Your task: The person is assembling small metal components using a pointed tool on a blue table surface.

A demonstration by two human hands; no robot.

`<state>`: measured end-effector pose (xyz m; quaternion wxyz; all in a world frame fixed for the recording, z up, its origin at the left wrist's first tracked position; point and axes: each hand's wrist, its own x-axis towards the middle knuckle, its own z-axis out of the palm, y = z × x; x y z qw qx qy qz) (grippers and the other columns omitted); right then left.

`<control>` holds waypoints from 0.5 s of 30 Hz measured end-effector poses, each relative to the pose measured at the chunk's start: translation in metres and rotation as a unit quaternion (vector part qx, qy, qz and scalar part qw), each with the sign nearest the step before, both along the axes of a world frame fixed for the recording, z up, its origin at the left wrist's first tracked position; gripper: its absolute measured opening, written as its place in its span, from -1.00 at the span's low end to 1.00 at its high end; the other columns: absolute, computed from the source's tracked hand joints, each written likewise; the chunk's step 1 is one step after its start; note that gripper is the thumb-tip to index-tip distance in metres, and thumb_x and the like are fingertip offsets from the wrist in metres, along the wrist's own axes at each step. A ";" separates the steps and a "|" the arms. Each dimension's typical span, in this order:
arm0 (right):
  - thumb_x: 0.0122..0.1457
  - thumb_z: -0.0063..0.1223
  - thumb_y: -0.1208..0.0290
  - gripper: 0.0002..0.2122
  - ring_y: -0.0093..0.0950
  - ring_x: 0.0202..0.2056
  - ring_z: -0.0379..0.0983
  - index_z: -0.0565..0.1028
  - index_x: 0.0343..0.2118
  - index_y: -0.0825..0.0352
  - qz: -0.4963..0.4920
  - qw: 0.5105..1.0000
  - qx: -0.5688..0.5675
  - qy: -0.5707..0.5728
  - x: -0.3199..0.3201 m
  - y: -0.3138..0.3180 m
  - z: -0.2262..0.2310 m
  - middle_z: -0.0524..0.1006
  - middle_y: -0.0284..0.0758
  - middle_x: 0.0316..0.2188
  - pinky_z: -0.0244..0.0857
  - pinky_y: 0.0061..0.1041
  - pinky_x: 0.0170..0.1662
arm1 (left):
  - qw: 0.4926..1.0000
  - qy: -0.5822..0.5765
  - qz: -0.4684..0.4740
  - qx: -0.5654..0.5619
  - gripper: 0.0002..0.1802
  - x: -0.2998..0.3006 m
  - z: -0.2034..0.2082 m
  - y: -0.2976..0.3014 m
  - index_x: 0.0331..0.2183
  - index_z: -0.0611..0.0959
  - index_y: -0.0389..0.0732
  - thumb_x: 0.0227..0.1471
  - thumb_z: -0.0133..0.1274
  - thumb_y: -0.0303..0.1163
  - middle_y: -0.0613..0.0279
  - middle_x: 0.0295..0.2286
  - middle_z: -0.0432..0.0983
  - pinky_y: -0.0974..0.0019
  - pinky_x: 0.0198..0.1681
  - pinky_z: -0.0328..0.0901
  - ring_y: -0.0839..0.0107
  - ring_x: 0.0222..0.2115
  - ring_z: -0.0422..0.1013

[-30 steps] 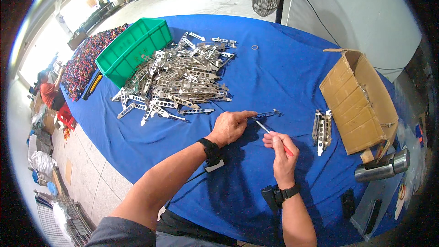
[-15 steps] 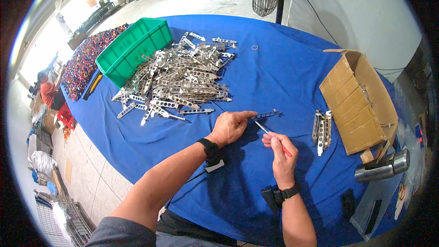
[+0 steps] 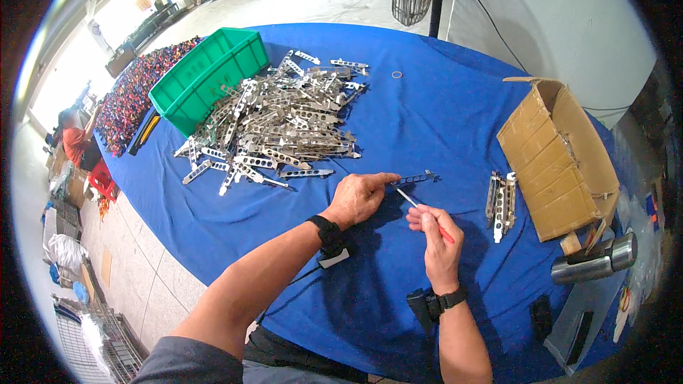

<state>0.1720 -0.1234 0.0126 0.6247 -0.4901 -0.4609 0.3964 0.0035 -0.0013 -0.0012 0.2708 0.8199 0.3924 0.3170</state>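
Note:
A slotted metal bracket (image 3: 416, 178) lies on the blue cloth, its holes in a row. My left hand (image 3: 356, 198) pins its left end with an outstretched index finger, the other fingers curled under. In my right hand (image 3: 439, 240) is a slim tool (image 3: 408, 198) with a red handle and a pale metal shaft, perhaps a file or screwdriver. Its tip is close to the bracket's left end; whether they touch I cannot tell. To the right, several similar brackets (image 3: 502, 205) lie side by side. A large heap of brackets (image 3: 284, 117) spreads out beyond my left hand.
A green crate (image 3: 213, 78) stands behind the heap, beside a mass of small coloured pieces (image 3: 139, 92). An opened cardboard box (image 3: 548, 163) and a steel flask (image 3: 595, 259) are on the right. A small ring (image 3: 396, 75) lies far back. A person (image 3: 77, 139) sits at the left.
Almost nothing differs. My right hand and the tool have shifted only very slightly; the left hand and bracket stay in place.

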 end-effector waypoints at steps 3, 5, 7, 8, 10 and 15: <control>0.35 -0.10 0.43 -0.78 -0.42 -0.21 0.58 0.50 -0.15 0.50 -0.017 1.000 -0.012 -0.001 0.000 0.000 -0.001 0.61 -0.16 -0.24 0.47 -0.47 -0.12 | 1.000 0.006 0.000 -0.004 -0.66 0.000 0.001 0.000 -0.10 0.67 -0.05 0.08 -0.04 -0.43 0.05 -0.70 0.40 0.18 -0.55 0.29 0.22 -0.70 0.39; 0.35 -0.10 0.42 -0.77 -0.42 -0.21 0.58 0.51 -0.15 0.49 -0.020 1.000 0.005 0.014 -0.004 0.002 0.000 0.61 -0.17 -0.24 0.46 -0.47 -0.12 | 1.000 0.012 0.002 -0.004 -0.65 -0.001 0.002 0.000 -0.10 0.67 -0.05 0.08 -0.04 -0.43 0.05 -0.70 0.40 0.17 -0.55 0.29 0.22 -0.69 0.39; 0.35 -0.09 0.41 -0.77 -0.42 -0.21 0.58 0.50 -0.15 0.49 -0.007 1.000 0.009 -0.008 -0.003 0.001 0.002 0.61 -0.18 -0.24 0.46 -0.47 -0.12 | 1.000 0.016 0.001 -0.010 -0.65 -0.002 0.003 0.000 -0.09 0.67 -0.04 0.08 -0.04 -0.43 0.05 -0.70 0.39 0.17 -0.55 0.29 0.23 -0.70 0.38; 0.35 -0.09 0.41 -0.77 -0.42 -0.21 0.58 0.50 -0.14 0.49 0.005 1.000 0.012 -0.029 -0.003 0.001 0.003 0.61 -0.18 -0.24 0.46 -0.47 -0.11 | 1.000 0.016 0.001 -0.009 -0.65 -0.002 0.002 0.000 -0.09 0.67 -0.04 0.08 -0.04 -0.43 0.05 -0.70 0.39 0.17 -0.55 0.29 0.23 -0.70 0.38; 0.35 -0.09 0.41 -0.77 -0.42 -0.20 0.58 0.50 -0.13 0.48 -0.005 1.000 0.000 -0.014 0.001 0.001 -0.001 0.61 -0.19 -0.23 0.46 -0.47 -0.10 | 1.000 0.016 -0.001 -0.001 -0.65 -0.002 0.003 0.001 -0.09 0.67 -0.05 0.08 -0.03 -0.43 0.06 -0.71 0.39 0.18 -0.56 0.28 0.24 -0.70 0.38; 0.35 -0.08 0.38 -0.76 -0.42 -0.18 0.57 0.50 -0.11 0.46 -0.003 1.000 0.006 -0.029 0.000 0.001 -0.003 0.60 -0.21 -0.19 0.46 -0.46 -0.11 | 1.000 0.009 -0.022 -0.012 -0.65 -0.001 0.000 0.002 -0.06 0.65 -0.06 0.09 -0.01 -0.40 0.00 -0.59 0.51 0.23 -0.48 0.35 0.25 -0.62 0.47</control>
